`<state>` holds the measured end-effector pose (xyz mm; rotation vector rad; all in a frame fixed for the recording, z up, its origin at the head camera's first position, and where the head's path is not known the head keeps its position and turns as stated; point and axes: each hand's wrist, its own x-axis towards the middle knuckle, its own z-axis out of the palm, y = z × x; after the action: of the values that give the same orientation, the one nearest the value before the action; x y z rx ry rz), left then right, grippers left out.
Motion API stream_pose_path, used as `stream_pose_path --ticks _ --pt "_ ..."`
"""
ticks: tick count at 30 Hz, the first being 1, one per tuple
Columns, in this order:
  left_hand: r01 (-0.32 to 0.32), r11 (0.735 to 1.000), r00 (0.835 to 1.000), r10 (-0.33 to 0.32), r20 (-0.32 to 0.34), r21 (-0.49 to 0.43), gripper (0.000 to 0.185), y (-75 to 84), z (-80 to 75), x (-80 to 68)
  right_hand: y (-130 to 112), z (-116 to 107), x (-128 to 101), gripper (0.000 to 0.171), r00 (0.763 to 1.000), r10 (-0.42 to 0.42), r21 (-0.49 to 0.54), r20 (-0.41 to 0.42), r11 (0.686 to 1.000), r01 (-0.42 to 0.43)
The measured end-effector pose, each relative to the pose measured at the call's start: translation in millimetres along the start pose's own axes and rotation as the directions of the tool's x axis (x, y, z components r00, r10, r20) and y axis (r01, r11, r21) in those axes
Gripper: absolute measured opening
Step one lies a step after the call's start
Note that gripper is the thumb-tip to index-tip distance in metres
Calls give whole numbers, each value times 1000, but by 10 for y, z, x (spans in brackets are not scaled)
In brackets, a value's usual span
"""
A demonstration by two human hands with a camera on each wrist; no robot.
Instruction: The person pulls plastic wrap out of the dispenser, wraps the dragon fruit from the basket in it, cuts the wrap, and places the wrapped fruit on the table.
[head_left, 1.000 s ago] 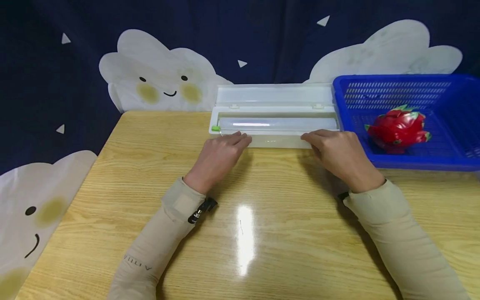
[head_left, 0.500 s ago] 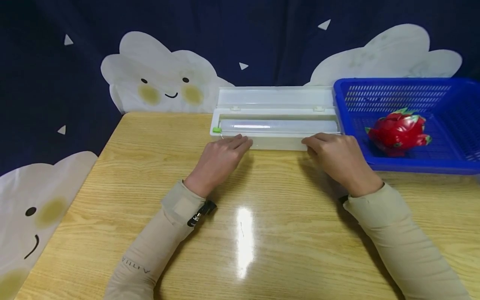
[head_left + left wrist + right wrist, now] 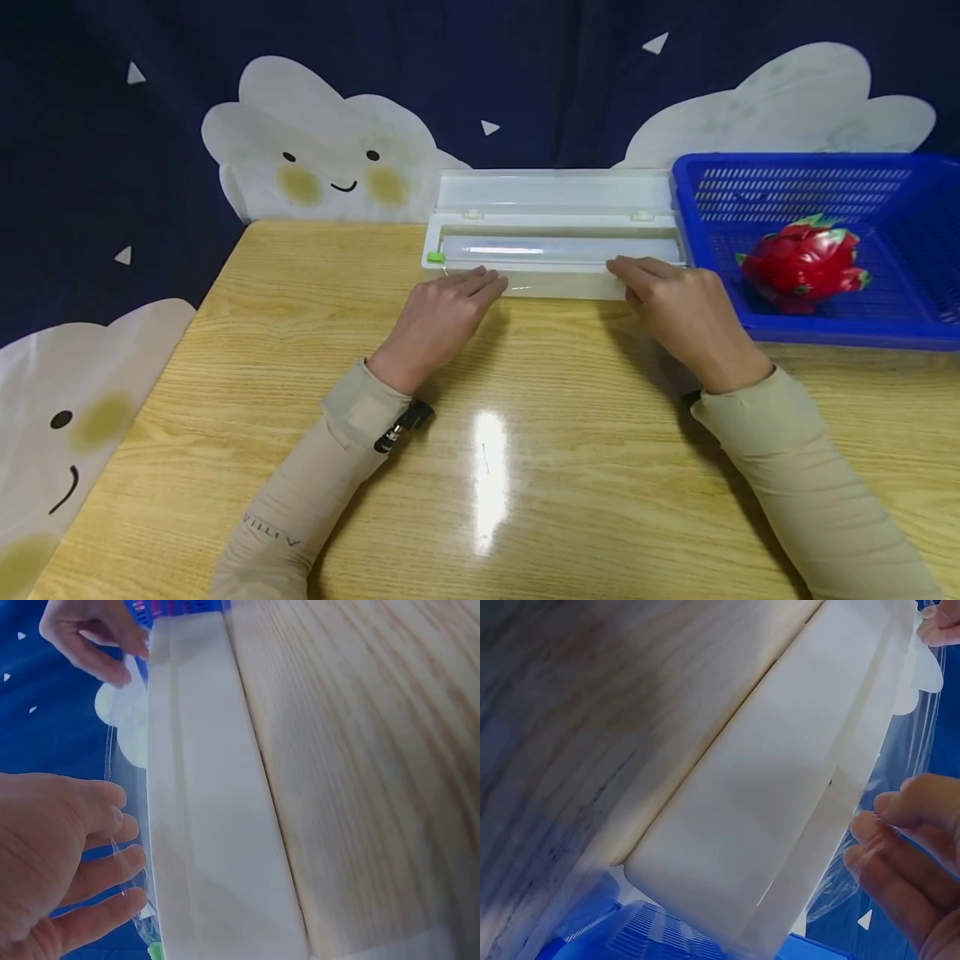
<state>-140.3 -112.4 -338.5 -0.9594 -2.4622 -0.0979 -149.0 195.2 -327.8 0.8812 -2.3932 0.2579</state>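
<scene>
A long white cling film dispenser (image 3: 562, 286) lies at the back of the table with its lid (image 3: 555, 190) raised. Inside rests a cling film roll (image 3: 570, 248), and a green slide cutter (image 3: 436, 257) sits at the left end of the box. My left hand (image 3: 442, 312) is at the front edge, pinching the loose cling film (image 3: 133, 776) between thumb and fingers. Farther right, my right hand (image 3: 686, 317) pinches the same clear sheet, which shows wrinkled by its fingers (image 3: 870, 825) in the right wrist view. Film spans between both hands.
A blue plastic basket (image 3: 862, 333) stands against the dispenser's right end, holding a red dragon fruit (image 3: 802, 260). Behind the wooden table (image 3: 585, 467) hangs a dark blue curtain (image 3: 555, 75) with white clouds.
The right fingertips have risen slightly at the dispenser's front edge. The left hand keeps almost the same place, and the head view has shifted a little.
</scene>
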Motion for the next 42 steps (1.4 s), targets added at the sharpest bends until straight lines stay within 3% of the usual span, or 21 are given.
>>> stream_pose_path --ticks 13,21,29,42 --pt "-5 1000 1000 5 28 -13 30 -3 -4 -54 -38 -2 -40 25 999 1 -33 47 999 1" --pt "-11 1000 999 11 41 -14 31 6 -10 -65 -43 29 -48 17 999 -17 17 43 1000 16" --pt "-18 1000 1000 18 26 -4 31 7 -14 -50 -38 10 -57 22 999 0 17 42 1000 -1" --pt "-15 1000 999 15 35 -19 31 -8 -8 -52 -18 -16 -60 35 993 0 22 115 1000 -3"
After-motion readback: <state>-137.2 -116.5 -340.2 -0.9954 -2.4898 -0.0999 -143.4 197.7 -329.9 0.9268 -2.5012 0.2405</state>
